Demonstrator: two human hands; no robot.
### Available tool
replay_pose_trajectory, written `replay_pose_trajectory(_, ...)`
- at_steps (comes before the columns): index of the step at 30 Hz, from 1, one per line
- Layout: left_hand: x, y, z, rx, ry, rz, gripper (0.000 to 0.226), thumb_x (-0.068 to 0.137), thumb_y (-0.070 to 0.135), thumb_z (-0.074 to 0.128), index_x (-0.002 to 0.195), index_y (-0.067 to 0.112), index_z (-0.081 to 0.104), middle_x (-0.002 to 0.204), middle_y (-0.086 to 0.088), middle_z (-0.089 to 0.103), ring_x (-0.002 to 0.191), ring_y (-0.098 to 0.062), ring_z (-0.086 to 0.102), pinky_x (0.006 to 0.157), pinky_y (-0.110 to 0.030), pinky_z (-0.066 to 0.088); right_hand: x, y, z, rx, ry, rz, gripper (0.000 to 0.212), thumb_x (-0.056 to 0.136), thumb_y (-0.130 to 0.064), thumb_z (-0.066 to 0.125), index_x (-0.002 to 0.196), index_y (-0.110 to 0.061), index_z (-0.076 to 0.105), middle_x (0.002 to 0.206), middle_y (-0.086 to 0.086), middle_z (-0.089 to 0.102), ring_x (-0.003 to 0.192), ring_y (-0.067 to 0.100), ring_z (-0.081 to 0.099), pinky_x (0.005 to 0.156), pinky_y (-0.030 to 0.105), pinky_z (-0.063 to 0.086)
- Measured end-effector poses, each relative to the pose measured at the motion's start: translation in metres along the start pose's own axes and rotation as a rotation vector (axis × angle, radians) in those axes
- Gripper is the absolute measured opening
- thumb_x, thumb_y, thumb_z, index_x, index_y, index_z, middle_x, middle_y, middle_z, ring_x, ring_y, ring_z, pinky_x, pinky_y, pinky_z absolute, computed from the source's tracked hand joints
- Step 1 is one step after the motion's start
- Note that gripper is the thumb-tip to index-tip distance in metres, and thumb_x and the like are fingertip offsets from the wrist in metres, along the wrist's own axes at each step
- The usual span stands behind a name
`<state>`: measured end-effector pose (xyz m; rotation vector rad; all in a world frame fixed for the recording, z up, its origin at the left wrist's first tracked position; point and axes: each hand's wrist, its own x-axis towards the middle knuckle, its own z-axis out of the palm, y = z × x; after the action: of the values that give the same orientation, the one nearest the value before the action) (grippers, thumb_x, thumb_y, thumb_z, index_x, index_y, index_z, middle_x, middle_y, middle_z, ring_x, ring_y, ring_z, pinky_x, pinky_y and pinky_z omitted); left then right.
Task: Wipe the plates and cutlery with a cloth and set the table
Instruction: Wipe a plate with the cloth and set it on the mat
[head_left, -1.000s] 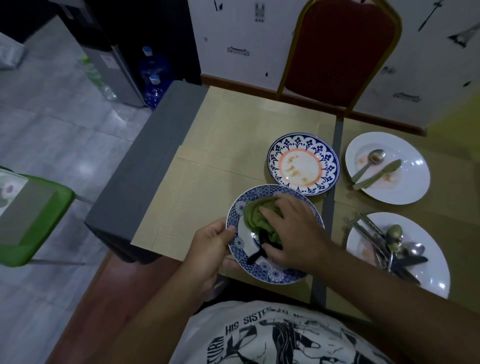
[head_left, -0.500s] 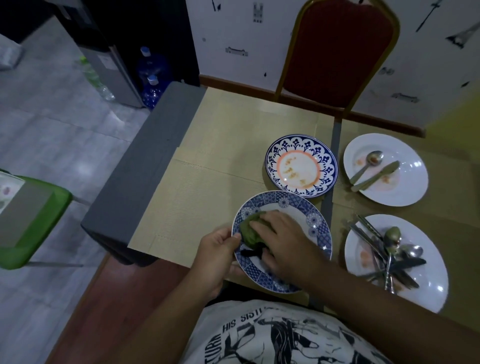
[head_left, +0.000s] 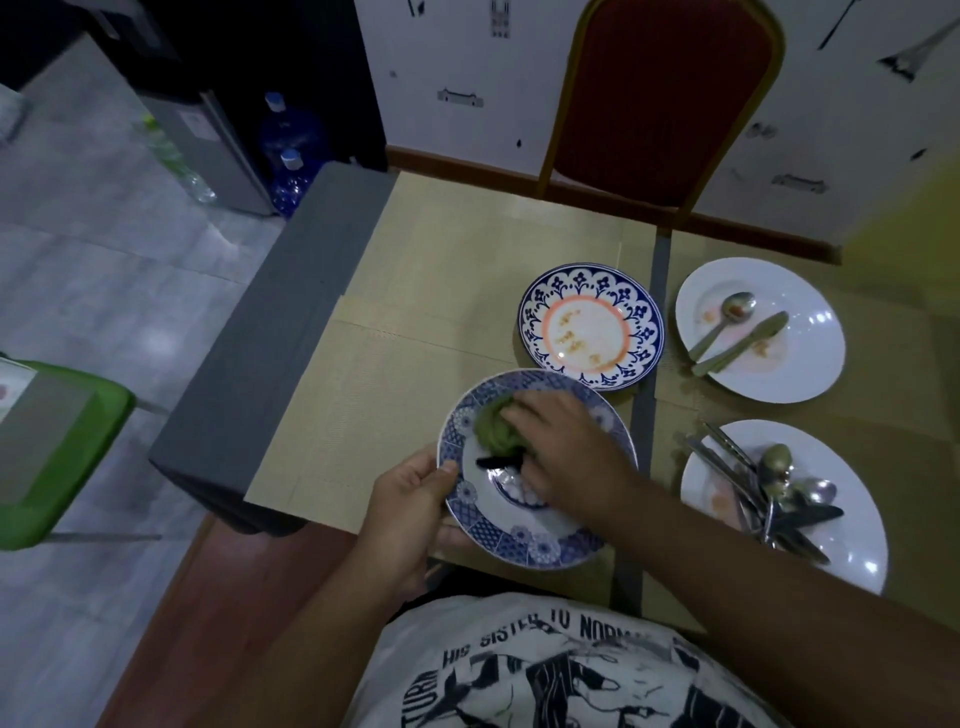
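The person wears a white shirt (head_left: 571, 675) printed in black across the chest. Curved block capitals there read "HIS SISTER TO NOR", the rest running out of sight, with a further word beginning "TURN" slanting up the side. Beneath them is a bold black-and-white line drawing, comic-like in style, with heavy dark patches and what looks like fingers with dark nails. The left hand (head_left: 410, 514) and right hand (head_left: 566, 447) are bare, as are the left forearm (head_left: 291, 639) and right forearm (head_left: 805, 587).
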<state>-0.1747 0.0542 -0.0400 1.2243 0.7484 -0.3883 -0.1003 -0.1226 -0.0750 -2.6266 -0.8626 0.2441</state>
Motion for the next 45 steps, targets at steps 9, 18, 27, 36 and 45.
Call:
replay_pose_trajectory(9, 0.017, 0.008, -0.007, 0.030, 0.092, 0.039, 0.022, 0.103, 0.010, 0.051, 0.110, 0.010, 0.071, 0.084, -0.008, 0.079, 0.063, -0.019, 0.074, 0.048, -0.032, 0.058, -0.039, -0.008, -0.001, 0.180, -0.212, 0.040, 0.059, 0.085, -0.027, 0.058, 0.142, -0.022, 0.044, 0.137, -0.002, 0.045, 0.123, 0.016, 0.035, 0.104, 0.028, 0.032)
replay_pose_trajectory(18, 0.031, 0.016, -0.017, -0.024, 0.076, -0.019, 0.021, 0.103, 0.012, 0.050, 0.109, 0.006, 0.070, 0.095, -0.015, 0.078, 0.069, -0.024, 0.074, 0.056, -0.037, 0.060, -0.033, -0.001, -0.029, 0.145, -0.260, -0.107, 0.075, 0.079, -0.040, 0.064, 0.147, -0.027, 0.036, 0.142, -0.006, 0.038, 0.131, 0.013, 0.031, 0.106, 0.027, 0.034)
replay_pose_trajectory(27, 0.039, 0.030, -0.016, -0.013, -0.007, -0.119, 0.021, 0.103, 0.011, 0.049, 0.113, 0.002, 0.065, 0.089, -0.014, 0.078, 0.070, -0.026, 0.076, 0.058, -0.037, 0.062, -0.031, -0.003, -0.021, -0.135, 0.001, -0.214, 0.065, 0.050, -0.027, 0.088, 0.110, -0.016, 0.066, 0.105, 0.005, 0.067, 0.090, 0.028, 0.061, 0.069, 0.039, 0.055)
replay_pose_trajectory(36, 0.033, 0.049, -0.042, 0.378, -0.001, 0.150, 0.029, 0.101, 0.033, 0.055, 0.127, 0.023, 0.065, 0.123, 0.003, 0.069, 0.108, -0.009, 0.067, 0.090, -0.028, 0.054, -0.015, 0.002, -0.064, 0.099, -0.053, -0.176, 0.036, 0.070, -0.029, 0.074, 0.106, -0.024, 0.069, 0.098, -0.007, 0.069, 0.090, 0.013, 0.058, 0.073, 0.036, 0.051)
replay_pose_trajectory(45, 0.030, 0.094, -0.055, 0.825, -0.373, 0.505, 0.021, 0.097, 0.021, 0.063, 0.110, 0.032, 0.076, 0.109, 0.018, 0.075, 0.108, -0.001, 0.067, 0.096, -0.024, 0.050, 0.004, 0.008, -0.105, 0.609, -0.370, 0.094, 0.035, 0.077, -0.015, 0.078, 0.109, -0.029, 0.071, 0.094, -0.011, 0.072, 0.089, 0.007, 0.068, 0.077, 0.034, 0.059)
